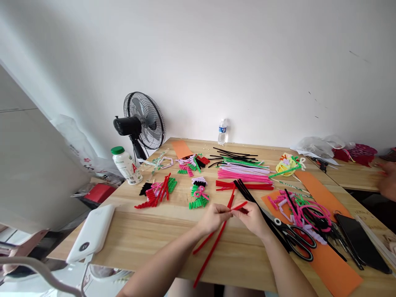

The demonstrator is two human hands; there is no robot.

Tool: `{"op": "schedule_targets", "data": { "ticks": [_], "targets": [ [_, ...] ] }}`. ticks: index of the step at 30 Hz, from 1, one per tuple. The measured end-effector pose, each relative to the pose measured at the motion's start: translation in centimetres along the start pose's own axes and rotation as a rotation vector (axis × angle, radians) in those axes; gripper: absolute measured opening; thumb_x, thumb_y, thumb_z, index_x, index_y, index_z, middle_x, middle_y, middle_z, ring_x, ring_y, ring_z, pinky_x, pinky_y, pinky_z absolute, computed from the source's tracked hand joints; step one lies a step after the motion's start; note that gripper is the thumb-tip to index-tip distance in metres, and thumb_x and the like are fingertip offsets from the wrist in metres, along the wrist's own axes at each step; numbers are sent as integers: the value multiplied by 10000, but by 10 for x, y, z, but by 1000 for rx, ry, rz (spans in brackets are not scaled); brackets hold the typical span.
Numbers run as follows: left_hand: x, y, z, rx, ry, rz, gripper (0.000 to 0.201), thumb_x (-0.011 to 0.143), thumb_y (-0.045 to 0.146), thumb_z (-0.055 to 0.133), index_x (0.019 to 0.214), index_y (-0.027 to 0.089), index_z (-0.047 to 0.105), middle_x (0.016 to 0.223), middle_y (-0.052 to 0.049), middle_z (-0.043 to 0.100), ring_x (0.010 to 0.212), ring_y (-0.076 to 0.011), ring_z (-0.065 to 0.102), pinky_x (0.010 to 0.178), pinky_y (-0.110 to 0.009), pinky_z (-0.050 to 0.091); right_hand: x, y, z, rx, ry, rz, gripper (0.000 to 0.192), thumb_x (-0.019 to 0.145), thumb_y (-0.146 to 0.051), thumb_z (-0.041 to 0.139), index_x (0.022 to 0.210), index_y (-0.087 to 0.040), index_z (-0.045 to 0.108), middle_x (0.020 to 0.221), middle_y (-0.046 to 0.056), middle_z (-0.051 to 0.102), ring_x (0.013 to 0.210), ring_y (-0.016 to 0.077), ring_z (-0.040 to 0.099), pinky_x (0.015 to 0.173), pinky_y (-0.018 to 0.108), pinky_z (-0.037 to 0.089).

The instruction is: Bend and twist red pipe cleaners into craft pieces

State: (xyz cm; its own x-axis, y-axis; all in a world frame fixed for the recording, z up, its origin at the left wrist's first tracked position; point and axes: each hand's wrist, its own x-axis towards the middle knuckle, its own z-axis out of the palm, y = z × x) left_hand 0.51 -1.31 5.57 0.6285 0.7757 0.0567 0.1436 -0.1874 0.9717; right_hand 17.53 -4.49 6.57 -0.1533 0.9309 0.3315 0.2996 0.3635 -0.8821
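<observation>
Left hand (pixel 213 218) and right hand (pixel 252 216) both pinch shut on long fuzzy red pipe cleaners (pixel 216 239) crossing mid-table and poking past the near edge of the wooden table (pixel 148 231), bare wood to the left, black-handled scissors (pixel 295 239) right beside them.

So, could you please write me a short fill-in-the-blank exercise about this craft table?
1. Both hands, left hand and right hand, pinch fuzzy pipe cleaners coloured ___.
2. The black-handled scissors lie on a sheet of ___ paper.
3. The white plastic bottle has a ___ cap.
4. Behind it stands a black electric ___.

Missing words: red; orange; green; fan
</observation>
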Motion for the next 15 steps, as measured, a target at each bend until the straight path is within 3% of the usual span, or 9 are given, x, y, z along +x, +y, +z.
{"op": "schedule_targets", "data": {
  "ticks": [2,4,6,8,9,12,15],
  "targets": [
    [1,2,-4,-245,-175,-219,250,754,372,511,688,135,557,459,88,212,398,-59,166,410,-216,188,-1,-2,0,-25,-9,-86,161,779,-321,637,709,-181,672,728,56,656,690,180,599,644,289,477],
    [2,2,-3,-313,-207,-268,247,752,381,496,724,142,548,466,97,204,392,-58,138,396,-210,179,-1,0,2,-14,18,-61,176,780,-336,634,707,-180,667,710,55,659,675,181,601,627,284,477],
    [2,-2,1,-165,-18,-120,236,772,364,486,774,139,559,526,54,355,423,-71,265,432,-213,265,0,7,5,6,76,52,205,769,-368,640,725,-169,665,693,53,665,651,180,603,604,280,474],
    [1,-7,7,146,237,107,198,790,310,488,837,141,579,700,-21,502,552,-103,421,539,-237,361,2,15,9,42,118,183,255,751,-408,646,729,-155,661,676,52,665,630,182,604,582,278,470],
    [1,-9,10,303,310,197,179,803,280,475,844,147,588,772,-46,528,616,-120,461,589,-251,383,3,18,11,60,130,233,281,742,-429,648,718,-149,657,662,50,661,621,183,603,571,277,468],
    [0,-11,12,552,317,313,208,839,233,415,770,161,598,797,-64,536,672,-140,485,636,-267,392,4,22,14,82,130,291,331,731,-470,641,699,-141,649,631,43,646,614,186,601,557,277,465],
    [-1,-6,7,351,229,244,233,831,274,439,681,153,569,691,-35,505,630,-127,461,597,-249,374,1,16,10,26,105,209,301,739,-444,645,755,-144,662,674,48,656,640,183,596,584,278,466]
  ]
}}
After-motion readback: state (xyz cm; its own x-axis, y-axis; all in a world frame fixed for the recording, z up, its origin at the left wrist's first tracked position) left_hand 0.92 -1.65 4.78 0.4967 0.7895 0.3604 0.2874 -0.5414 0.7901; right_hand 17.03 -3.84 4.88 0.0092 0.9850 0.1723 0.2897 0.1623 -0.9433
